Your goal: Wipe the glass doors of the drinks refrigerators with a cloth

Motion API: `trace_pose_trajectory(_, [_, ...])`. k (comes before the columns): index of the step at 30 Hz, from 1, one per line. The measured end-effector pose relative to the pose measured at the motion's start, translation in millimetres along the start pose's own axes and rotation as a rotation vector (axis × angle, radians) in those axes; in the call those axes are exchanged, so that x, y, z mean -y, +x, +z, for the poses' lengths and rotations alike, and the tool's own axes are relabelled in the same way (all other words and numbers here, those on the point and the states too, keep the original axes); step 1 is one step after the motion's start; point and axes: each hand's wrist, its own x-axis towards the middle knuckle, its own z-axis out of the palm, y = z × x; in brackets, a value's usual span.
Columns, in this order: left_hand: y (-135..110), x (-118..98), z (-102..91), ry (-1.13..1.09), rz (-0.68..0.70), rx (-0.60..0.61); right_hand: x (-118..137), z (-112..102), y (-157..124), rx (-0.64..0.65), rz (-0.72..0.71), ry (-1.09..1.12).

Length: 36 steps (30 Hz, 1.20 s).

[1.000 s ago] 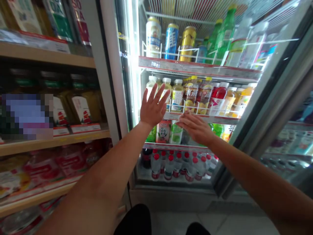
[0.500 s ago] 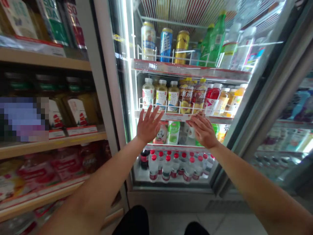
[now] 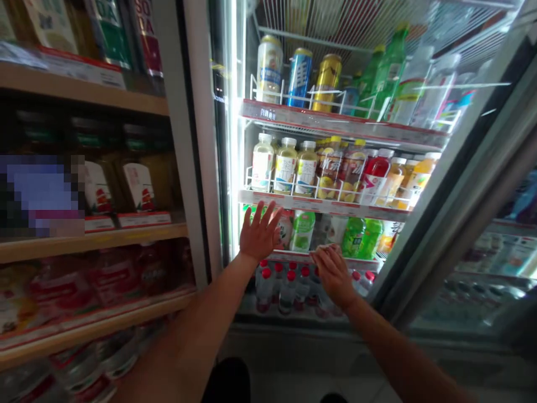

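Observation:
My left hand [image 3: 259,235] is spread open, its fingers apart, in front of the lower shelf of a lit drinks fridge. It looks flat against the glass door [image 3: 230,184]. My right hand [image 3: 333,274] is closed, with a pale crumpled cloth [image 3: 329,249] showing at its fingertips. That cloth lies close to the glass, in front of the lower shelf edge. Behind my left hand is a pink-labelled drink [image 3: 284,230], partly covered. A green-and-white drink [image 3: 302,230] stands between the two hands. Below them are several red-capped water bottles [image 3: 287,291].
Cans [image 3: 299,78] and bottles fill the upper fridge shelves. A metal door frame [image 3: 465,184] slants along the right. At left, a wooden shelf unit [image 3: 92,240] holds bottles and price tags. My dark-clothed leg [image 3: 229,380] shows below.
My right hand has moved down with the cloth, from the middle shelf edge to the lower shelf edge. My left hand stays spread near the glass. The view has shifted slightly.

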Motion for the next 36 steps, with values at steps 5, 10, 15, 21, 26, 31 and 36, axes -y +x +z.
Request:
trace_pose_trajectory(5, [-1, 0, -1.2, 0.029, 0.004, -0.004, -6, -1, 72, -0.142, -0.009, 0.02])
trace_pose_trajectory(10, [0, -1, -3.2, 0.041, 0.022, -0.031, 21, 15, 87, -0.267, 0.109, 0.052])
trace_pose_trajectory(15, [0, -1, -2.8, 0.018, 0.01, -0.016, 49, 28, 43, 0.004, -0.148, 0.139])
trace_pose_trajectory(21, [-2, -1, -0.2, -0.016, -0.031, 0.029, 17, 12, 86, -0.203, 0.042, 0.075])
trace_pose_trajectory(26, [-1, -1, 0.6, -0.004, -0.017, 0.002, 17, 0, 103, -0.09, -0.077, 0.064])
trace_pose_trajectory(31, [-2, -3, -4.3, 0.018, 0.01, -0.057, -21, -26, 141, -0.162, -0.034, 0.028])
trace_pose_trajectory(36, [34, 2, -30.2, 0.005, 0.005, -0.144, -53, -39, 153, -0.332, 0.023, 0.012])
